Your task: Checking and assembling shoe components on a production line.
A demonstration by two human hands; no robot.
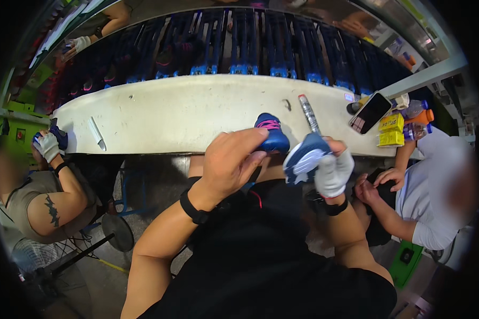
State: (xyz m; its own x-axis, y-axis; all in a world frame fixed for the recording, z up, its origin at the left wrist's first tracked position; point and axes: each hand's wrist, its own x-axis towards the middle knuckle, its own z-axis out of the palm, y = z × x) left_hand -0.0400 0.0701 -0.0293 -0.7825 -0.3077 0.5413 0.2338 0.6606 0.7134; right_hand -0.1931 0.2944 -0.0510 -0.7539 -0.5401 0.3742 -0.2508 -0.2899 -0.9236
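Observation:
My left hand (226, 162) is bare, with its thumb and fingers apart. Its fingertips reach the left side of a blue shoe (274, 139) with pink laces, near the table's front edge; whether they touch it I cannot tell. A white fingerless glove covers my right hand (334, 171), which is closed on a second blue shoe (306, 157). That one is tilted, showing its white-and-blue sole. Beyond the held shoe, a silvery, marker-like tube (308, 112) with a red end lies on the white table (181, 114).
A row of dark racks with blue ends (245, 69) runs behind the table. At right are a phone (371, 112), yellow boxes (391, 130) and bottles (418, 130). A white blade-like strip (97, 133) lies left. Co-workers sit on both sides.

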